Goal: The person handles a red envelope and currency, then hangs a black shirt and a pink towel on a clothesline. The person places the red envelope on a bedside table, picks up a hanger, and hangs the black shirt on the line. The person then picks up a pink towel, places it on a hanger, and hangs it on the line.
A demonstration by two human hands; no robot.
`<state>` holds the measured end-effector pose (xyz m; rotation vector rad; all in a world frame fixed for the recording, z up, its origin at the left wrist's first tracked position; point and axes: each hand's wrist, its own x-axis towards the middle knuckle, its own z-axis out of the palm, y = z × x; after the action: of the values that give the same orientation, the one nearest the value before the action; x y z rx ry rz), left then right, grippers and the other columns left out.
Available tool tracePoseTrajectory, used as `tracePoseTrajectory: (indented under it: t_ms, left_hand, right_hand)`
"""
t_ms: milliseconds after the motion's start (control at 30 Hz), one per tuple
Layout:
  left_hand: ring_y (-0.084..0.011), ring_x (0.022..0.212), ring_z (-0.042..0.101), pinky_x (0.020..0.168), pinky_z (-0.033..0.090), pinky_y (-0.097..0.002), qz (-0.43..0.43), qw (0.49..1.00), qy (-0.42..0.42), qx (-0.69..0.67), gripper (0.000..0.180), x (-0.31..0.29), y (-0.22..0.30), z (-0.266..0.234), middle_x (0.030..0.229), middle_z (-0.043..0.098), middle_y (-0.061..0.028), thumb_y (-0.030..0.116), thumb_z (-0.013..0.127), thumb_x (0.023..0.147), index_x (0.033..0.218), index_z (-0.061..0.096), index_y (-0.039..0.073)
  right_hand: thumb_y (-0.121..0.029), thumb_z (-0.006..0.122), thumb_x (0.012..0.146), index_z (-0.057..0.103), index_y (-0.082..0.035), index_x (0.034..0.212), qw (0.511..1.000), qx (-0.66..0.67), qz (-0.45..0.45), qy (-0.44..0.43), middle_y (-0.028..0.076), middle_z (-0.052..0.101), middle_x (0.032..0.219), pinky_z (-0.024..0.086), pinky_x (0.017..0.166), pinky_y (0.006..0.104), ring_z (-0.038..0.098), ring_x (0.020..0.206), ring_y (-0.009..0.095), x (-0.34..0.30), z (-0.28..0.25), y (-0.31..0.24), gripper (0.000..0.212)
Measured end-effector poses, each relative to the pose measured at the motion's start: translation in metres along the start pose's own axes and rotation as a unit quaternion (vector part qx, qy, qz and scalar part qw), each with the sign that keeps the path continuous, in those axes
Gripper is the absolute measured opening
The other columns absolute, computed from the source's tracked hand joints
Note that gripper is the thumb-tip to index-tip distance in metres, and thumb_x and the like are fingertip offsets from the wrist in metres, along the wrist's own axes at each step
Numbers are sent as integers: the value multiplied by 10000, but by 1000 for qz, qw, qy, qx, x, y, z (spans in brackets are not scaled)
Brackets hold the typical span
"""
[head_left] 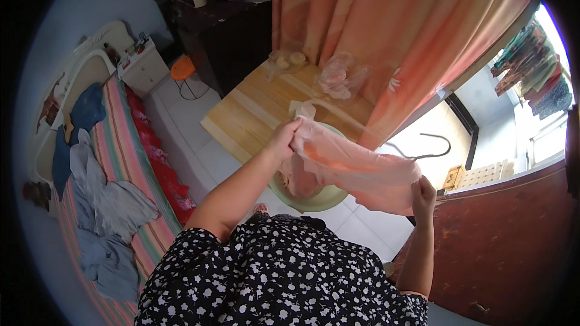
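A thin pink garment (356, 166) is stretched sideways between my two hands, in front of my body. My left hand (284, 140) is closed on its left end, beside a small pale flap. At the other end, my right hand (424, 196) grips the cloth's lower right corner. A dark hook (448, 147), like that of a clothes hanger, sticks out above the garment near my right hand; the rest of it cannot be made out. Below the cloth stands a pale green basin (314, 205), partly covered, with more pink fabric hanging over it.
A wooden table (241, 111) holds clear plastic bags (341, 78). Peach curtains (386, 30) hang behind it. At left is a striped bed (130, 157) with clothes, plus an orange stool (182, 68). A red-brown panel (513, 241) stands close at right; laundry (534, 72) hangs beyond.
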<state>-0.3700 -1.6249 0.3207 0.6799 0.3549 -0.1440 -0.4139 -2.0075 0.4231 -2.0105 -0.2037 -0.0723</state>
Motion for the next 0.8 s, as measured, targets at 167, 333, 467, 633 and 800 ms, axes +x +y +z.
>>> tracePoseTrajectory:
  t_ms: [167, 333, 467, 633, 800]
  left_hand:
    - [-204, 1009, 580, 910, 468, -355, -25, 998, -53, 6, 232, -35, 51, 22, 1093, 601, -91, 194, 433, 969, 1108, 545, 45]
    - [-186, 993, 584, 886, 475, -342, 78, 995, -38, 39, 209, -56, 72, 24, 1067, 602, -74, 180, 449, 968, 1096, 542, 44]
    - [-165, 953, 590, 843, 497, -317, 118, 992, -15, 36, 204, -57, 74, 19, 1052, 600, -78, 166, 485, 954, 1099, 543, 36]
    - [-151, 990, 571, 884, 466, -307, 186, 982, -24, 30, 194, -86, 86, 81, 1058, 592, -40, 171, 508, 946, 1102, 541, 61]
    - [-111, 892, 591, 778, 518, -292, 190, 944, -192, 191, 254, -133, 74, 156, 1060, 575, -30, 185, 499, 954, 1190, 476, 95]
  right_hand:
    - [-30, 539, 869, 488, 27, 740, 994, -93, -30, -40, -12, 384, 624, 329, 528, 240, 354, 611, 66, -1, 2, 4, 150]
    - [-25, 551, 867, 491, 33, 742, 986, -149, -81, -3, 47, 384, 608, 352, 521, 260, 366, 583, 98, 12, 4, -4, 150]
    - [-19, 554, 860, 553, 38, 806, 982, -165, -87, -19, 82, 487, 630, 405, 551, 274, 448, 584, 133, 16, 1, -8, 78]
    - [-137, 587, 839, 663, -83, 942, 949, -276, -153, 10, 129, 635, 773, 477, 607, 354, 612, 699, 328, 7, 56, -38, 138]
    - [-108, 562, 887, 653, -30, 933, 994, -69, -21, 77, 68, 641, 756, 446, 631, 266, 587, 676, 160, 22, 79, -16, 128]
